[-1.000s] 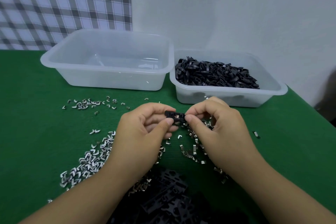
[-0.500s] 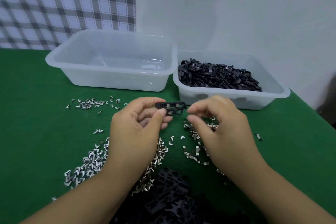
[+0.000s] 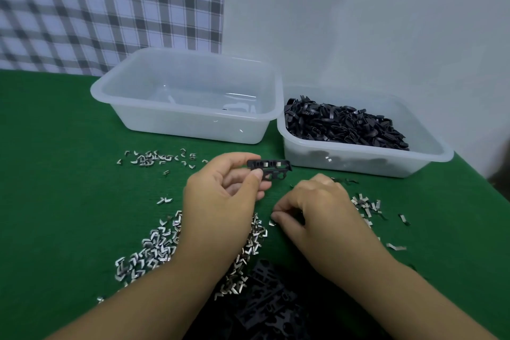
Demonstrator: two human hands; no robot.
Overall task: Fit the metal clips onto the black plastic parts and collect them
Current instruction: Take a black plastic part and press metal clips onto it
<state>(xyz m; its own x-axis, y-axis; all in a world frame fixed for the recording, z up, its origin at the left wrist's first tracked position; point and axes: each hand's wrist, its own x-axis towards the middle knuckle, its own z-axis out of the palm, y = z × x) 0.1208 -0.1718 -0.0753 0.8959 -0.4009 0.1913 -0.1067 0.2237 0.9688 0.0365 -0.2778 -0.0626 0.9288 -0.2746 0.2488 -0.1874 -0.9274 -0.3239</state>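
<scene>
1. While your left hand (image 3: 220, 196) pinches the black plastic part (image 3: 269, 171) between thumb and forefinger, raised clear of the green cloth (image 3: 69, 201), your right hand (image 3: 317, 207) is down on the cloth. Its fingers are curled, with the tips at a single metal clip (image 3: 272, 223). Whether the pinch has closed on it cannot be told.
2. Step in hand, as judged: fetching the next clip for the held part. Pale glints in two upper slots suggest clips already seated.
3. Take one clip only. The loose clips (image 3: 154, 246) lie heaped and tangled near your wrists, so a hurried grab will likely lift two.
4. Grip the clip by its bend, legs outward, so it meets the slot without re-gripping.
5. Hold the part level, slotted face towards you. Your thumb sits at its left end, leaving the right end free; do not slide it over the slots.
6. Press until the clip sits flush. A proud clip may drop out later.
7. Collection: the right-hand tub (image 3: 358, 163) holds a heap of black pieces (image 3: 345, 124), and the clear tub (image 3: 187, 130) stands just beside it. Which one receives finished parts cannot be told; confirm before dropping.
</scene>
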